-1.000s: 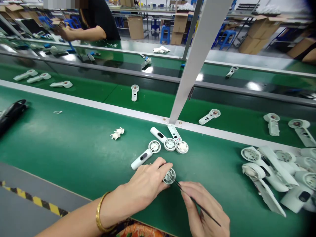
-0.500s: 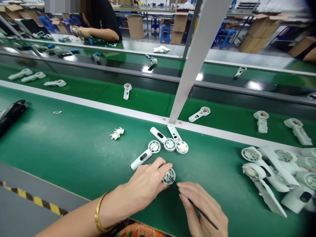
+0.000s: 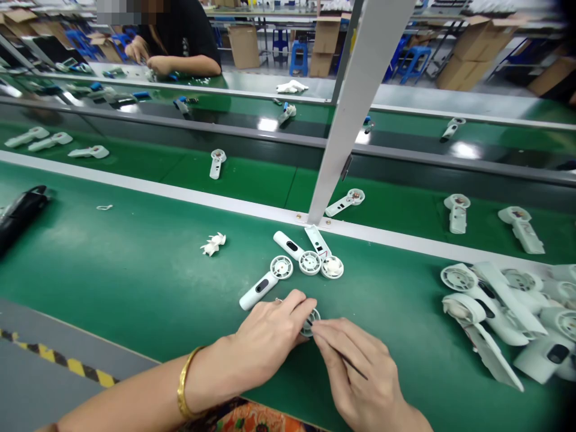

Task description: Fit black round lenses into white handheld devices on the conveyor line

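My left hand [image 3: 274, 330] is closed on a white handheld fan housing [image 3: 306, 330], whose round spoked head shows between the fingers; its handle is mostly hidden under the hand. In my right hand [image 3: 362, 366] is a thin black tool that looks like tweezers [image 3: 354, 366], with its tip down at the fan head. Just beyond my left hand lies a white fan half with a dark oval window [image 3: 261, 287]. Behind it rest another such half [image 3: 290, 245] and an open one with a white blade wheel [image 3: 333, 267].
Loose white fan blades [image 3: 213, 244] lie left of centre. A heap of fan housings [image 3: 490, 306] sits at the right. A slanted metal post [image 3: 344, 120] rises from the table's far edge. Beyond is a green conveyor [image 3: 261, 180] carrying fan shells. A co-worker [image 3: 180, 42] sits across.
My right hand has moved up and left, closer to the fan head, and its fingers now cover the tool's tip. Shells on the near conveyor have shifted left. My left hand stays nearly in place.
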The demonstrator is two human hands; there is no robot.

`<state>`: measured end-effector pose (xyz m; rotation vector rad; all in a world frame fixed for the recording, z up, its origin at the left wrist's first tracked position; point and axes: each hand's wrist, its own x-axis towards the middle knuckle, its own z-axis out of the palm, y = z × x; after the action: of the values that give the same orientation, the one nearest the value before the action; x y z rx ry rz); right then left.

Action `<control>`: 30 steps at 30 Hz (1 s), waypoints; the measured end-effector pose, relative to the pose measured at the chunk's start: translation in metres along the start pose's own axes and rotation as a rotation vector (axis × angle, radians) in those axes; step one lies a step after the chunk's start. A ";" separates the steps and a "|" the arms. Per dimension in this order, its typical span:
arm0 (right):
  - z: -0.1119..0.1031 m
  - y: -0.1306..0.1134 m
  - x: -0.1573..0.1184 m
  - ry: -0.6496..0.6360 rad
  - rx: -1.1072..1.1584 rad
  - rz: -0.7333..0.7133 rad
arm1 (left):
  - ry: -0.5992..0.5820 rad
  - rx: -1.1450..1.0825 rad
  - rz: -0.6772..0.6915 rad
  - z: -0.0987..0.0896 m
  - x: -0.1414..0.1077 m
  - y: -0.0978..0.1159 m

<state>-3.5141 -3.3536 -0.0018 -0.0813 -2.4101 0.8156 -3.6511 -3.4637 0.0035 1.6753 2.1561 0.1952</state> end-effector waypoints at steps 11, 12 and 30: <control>-0.004 0.026 0.011 0.007 0.491 0.623 | -0.018 -0.014 0.032 -0.006 0.003 -0.001; -0.003 0.030 0.008 0.031 0.557 0.694 | -0.022 -0.015 0.035 -0.007 0.003 -0.002; -0.013 0.001 -0.027 0.268 0.356 0.397 | -0.049 -0.060 0.011 -0.008 0.005 -0.006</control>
<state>-3.4849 -3.3521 -0.0086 -0.5060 -1.9899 1.3103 -3.6608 -3.4594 0.0073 1.6421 2.0844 0.2179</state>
